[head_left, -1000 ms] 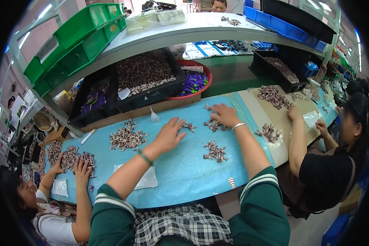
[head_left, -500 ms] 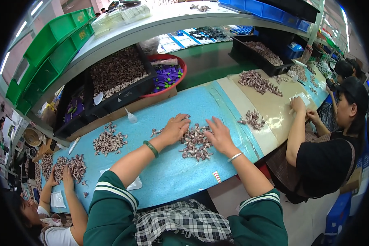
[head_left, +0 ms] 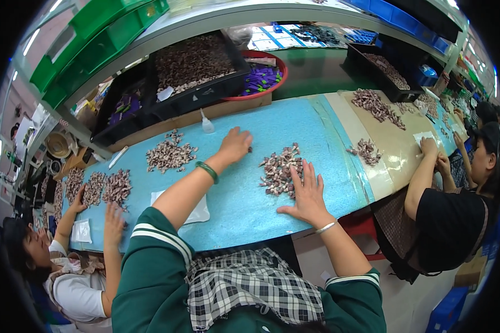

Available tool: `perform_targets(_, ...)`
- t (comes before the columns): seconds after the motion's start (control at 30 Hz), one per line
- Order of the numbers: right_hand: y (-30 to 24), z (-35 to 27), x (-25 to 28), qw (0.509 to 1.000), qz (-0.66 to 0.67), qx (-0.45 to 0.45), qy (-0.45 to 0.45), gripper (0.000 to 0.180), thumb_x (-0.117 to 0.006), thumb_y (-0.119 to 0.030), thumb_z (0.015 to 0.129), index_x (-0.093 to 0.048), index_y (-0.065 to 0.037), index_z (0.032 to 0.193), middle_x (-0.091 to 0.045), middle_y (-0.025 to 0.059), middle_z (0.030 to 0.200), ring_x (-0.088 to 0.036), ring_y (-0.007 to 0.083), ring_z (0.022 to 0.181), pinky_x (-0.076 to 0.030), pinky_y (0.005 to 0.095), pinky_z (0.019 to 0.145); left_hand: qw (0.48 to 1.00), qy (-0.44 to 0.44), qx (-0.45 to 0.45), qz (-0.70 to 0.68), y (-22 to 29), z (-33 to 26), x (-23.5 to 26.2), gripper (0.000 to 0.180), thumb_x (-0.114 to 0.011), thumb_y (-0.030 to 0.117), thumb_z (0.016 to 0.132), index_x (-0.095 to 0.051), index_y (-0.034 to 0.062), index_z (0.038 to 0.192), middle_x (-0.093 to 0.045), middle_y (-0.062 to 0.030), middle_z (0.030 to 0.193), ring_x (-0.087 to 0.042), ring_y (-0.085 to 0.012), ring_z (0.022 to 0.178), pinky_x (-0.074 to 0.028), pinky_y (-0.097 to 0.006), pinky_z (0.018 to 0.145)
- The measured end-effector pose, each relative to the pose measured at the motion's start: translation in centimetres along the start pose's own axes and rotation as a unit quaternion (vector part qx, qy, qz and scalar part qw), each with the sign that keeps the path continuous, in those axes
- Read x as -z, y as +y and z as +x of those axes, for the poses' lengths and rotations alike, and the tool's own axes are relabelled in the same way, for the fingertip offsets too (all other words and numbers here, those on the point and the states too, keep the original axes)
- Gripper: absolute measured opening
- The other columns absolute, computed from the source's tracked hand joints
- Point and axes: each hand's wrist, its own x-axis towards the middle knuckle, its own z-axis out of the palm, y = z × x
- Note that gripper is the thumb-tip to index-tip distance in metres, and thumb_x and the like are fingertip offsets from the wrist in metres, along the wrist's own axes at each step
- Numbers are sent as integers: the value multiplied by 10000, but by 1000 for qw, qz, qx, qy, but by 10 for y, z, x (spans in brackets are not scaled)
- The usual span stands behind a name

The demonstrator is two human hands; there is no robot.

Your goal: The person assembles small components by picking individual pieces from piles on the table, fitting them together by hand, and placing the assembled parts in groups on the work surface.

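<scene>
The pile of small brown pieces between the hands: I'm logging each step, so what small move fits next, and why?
Probably a short inward sweep of the left hand. It lies flat on the blue mat, apart from the pile, with a few stray pieces by its fingers. The right hand already rests at the pile's near edge, fingers spread.

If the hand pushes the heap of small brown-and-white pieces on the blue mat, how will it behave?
The heap of small brown-and-white pieces is loose, so it would probably spread rather than slide whole. The pieces look light. The textured blue mat may slow them.
</scene>
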Motion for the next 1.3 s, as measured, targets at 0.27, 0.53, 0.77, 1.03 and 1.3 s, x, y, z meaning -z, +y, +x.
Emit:
perform_targets(0.27, -4, 39, -9, 999, 5, 19, 50, 1118, -816, -477, 598, -217, -184, 1495, -145, 206, 1534, -130, 437, 1408, -168, 636, 1071, 976, -55, -85, -190, 51, -65, -9, 508, -450, 343, 957, -443, 15, 1345, -418, -261, 1367, -414, -414, 1255, -350, -461, 1048)
perform_targets(0.53, -47, 25, 9, 965, -23, 215, 146, 288, -702, -177, 715, -685, -160, 1001, -495, 107, 1335, -385, 321, 1315, -294, 498, 1033, 955, 28, -45, -293, 28, -182, 114, 443, -566, 165, 903, -490, 70, 1330, -407, -183, 1427, -391, -325, 1323, -334, -407, 1076)
perform_targets(0.77, -63, 42, -8, 958, -120, 249, 83, 64, -617, -87, 740, -632, -68, 800, -544, 112, 1250, -419, 282, 1303, -282, 494, 1056, 948, 211, 50, -231, -35, -288, 110, 306, -654, 56, 815, -629, 50, 1120, -539, -146, 1283, -487, -319, 1235, -405, -389, 1007)
perform_targets(1.03, -109, 35, -8, 961, -36, 265, -65, 176, -720, -102, 673, -614, -77, 812, -580, 77, 915, -553, 253, 962, -363, 446, 933, 949, 309, 60, -30, -109, -267, 123, 191, -660, 58, 786, -642, 23, 973, -611, -121, 1008, -581, -327, 949, -493, -403, 802)
perform_targets(1.3, -117, 39, -13, 966, 125, 191, -121, 291, -734, -63, 693, -649, -55, 970, -576, 99, 914, -583, 275, 856, -482, 362, 725, 985, 124, 10, 120, -163, -188, 120, 177, -598, 17, 787, -665, 69, 943, -573, -120, 878, -594, -320, 888, -501, -416, 746)
